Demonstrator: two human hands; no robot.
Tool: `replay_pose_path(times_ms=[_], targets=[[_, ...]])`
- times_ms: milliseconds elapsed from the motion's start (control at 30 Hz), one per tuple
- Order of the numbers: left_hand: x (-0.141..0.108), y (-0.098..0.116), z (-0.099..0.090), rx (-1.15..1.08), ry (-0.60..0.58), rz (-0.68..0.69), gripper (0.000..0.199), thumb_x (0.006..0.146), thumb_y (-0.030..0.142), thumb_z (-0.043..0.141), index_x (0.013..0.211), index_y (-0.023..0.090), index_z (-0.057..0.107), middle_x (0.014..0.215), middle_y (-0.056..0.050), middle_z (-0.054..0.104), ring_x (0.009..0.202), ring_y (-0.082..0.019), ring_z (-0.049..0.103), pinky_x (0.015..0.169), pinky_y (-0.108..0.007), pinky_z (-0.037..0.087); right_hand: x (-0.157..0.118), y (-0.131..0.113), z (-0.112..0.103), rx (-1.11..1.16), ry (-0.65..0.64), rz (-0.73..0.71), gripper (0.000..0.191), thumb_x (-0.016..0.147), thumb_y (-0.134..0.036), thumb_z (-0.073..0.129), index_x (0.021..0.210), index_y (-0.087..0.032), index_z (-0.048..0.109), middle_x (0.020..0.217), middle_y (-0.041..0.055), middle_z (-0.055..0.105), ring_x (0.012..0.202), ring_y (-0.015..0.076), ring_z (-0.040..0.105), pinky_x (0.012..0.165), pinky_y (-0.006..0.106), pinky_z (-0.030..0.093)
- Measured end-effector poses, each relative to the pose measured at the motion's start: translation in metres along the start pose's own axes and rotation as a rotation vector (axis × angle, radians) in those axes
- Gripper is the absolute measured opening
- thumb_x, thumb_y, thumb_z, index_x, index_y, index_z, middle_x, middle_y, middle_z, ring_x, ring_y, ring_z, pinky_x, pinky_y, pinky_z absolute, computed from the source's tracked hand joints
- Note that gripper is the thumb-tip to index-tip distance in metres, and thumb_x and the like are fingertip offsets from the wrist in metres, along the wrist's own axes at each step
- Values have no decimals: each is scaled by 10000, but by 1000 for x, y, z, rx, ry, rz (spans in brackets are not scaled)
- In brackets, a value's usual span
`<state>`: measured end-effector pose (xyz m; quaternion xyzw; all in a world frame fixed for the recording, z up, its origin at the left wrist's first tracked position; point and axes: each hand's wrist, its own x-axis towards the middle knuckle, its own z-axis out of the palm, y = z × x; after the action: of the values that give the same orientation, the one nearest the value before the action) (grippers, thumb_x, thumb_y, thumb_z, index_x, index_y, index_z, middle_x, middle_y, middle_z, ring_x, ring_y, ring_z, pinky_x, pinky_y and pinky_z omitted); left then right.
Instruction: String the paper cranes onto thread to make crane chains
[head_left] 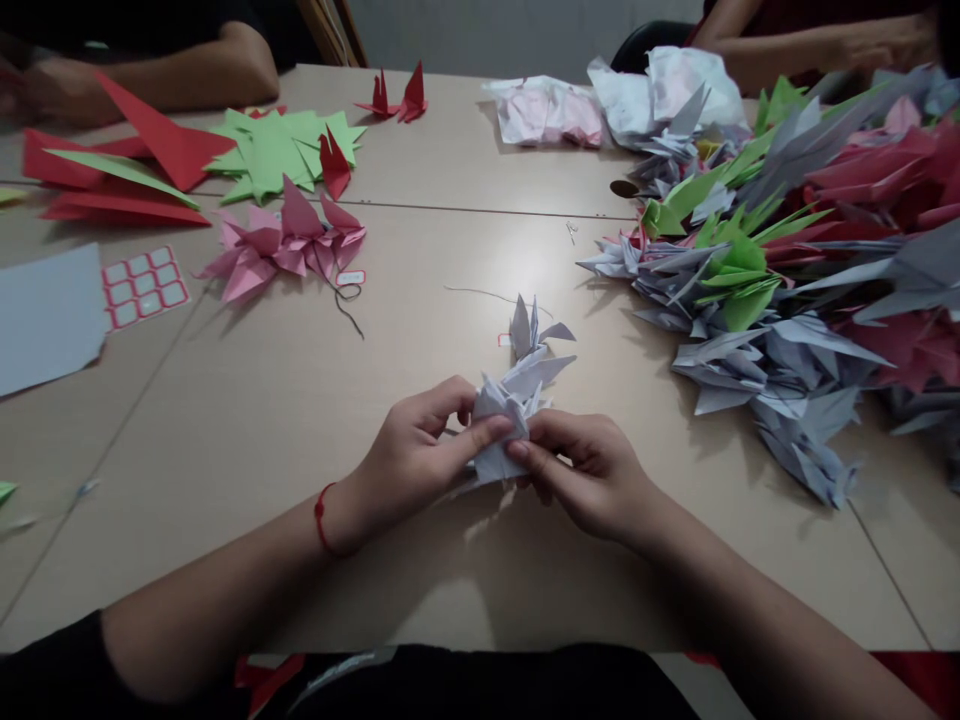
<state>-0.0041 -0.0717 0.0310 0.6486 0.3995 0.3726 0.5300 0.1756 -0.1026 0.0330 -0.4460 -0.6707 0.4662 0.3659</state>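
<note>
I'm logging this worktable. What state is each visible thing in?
White folded paper: creased, partly hidden
Left hand: pinching this paper
Right hand: pinching this paper
Pink folded paper: bunched together
Red cranes: folded
Green paper: folded, overlapping
Plastic bags: crumpled; whether sealed, cannot tell
Pile of folded paper: heaped, mixed colours
White sheet: lying flat
Sticker sheet: lying flat

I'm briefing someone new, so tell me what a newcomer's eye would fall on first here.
The heap of folded paper, grey, red and green, on the picture's right would probably draw it first. Next come the left hand and right hand, holding pale folded paper near the centre. The bright red paper at upper left also stands out, beside light green pieces.
</note>
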Motion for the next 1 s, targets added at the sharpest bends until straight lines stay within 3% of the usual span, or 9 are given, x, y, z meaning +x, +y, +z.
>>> replay_pose_path(times_ms=[133,267,400,467,533,600,667,867,1000], targets=[[0,8,-1,39,58,63,273,826,270,615,583,154,572,581,34,457,558,-74,434,540,-211,384,0,-8,0,-46,-60,-49,248,879,-186,498,650,-124,568,509,-10,520,429,63,463,423,198,344],[-1,11,-2,43,85,128,352,892,295,518,565,165,530,599,18,450,554,-82,434,512,-218,376,0,-10,1,-54,-74,-88,247,870,-176,512,632,-134,562,485,-28,484,423,59,442,415,193,335],[1,10,-6,78,96,158,402,930,402,412,624,178,543,609,4,484,572,-104,461,545,-237,410,-1,-7,3,49,-21,-21,236,885,-223,518,664,-153,562,536,-10,552,440,68,468,412,199,355],[4,9,-8,131,50,202,442,921,488,371,695,175,586,649,-13,534,620,-121,496,588,-256,428,-2,-4,4,123,46,12,234,890,-252,527,675,-163,554,553,-10,566,449,72,479,412,201,363],[6,9,-9,250,-34,296,390,883,493,467,727,165,610,677,-25,568,662,-135,512,625,-268,427,-2,-2,6,190,111,24,229,888,-274,541,685,-169,546,547,-22,553,451,71,481,412,200,364],[7,9,-9,355,-125,396,251,859,367,565,728,159,614,666,-21,584,671,-138,507,652,-271,420,-1,-1,7,243,152,28,206,890,-288,543,719,-172,548,555,-32,541,453,68,477,418,198,367],[7,8,-8,369,-173,445,171,874,243,546,742,157,615,658,-22,596,690,-142,509,672,-269,423,-1,-1,8,259,156,23,197,905,-301,517,757,-175,543,578,-35,530,472,67,475,441,201,374],[5,2,-6,312,-111,358,229,909,245,486,724,157,587,673,-25,583,709,-140,520,648,-251,432,1,-5,4,13,34,-10,249,925,-317,448,745,-162,522,618,-21,440,563,89,407,515,229,337],[4,-1,-5,296,-129,364,268,922,313,459,752,158,598,671,-25,571,710,-142,524,636,-249,438,0,-5,7,76,48,-23,296,939,-306,411,688,-170,490,574,-37,379,520,82,352,492,225,308]])
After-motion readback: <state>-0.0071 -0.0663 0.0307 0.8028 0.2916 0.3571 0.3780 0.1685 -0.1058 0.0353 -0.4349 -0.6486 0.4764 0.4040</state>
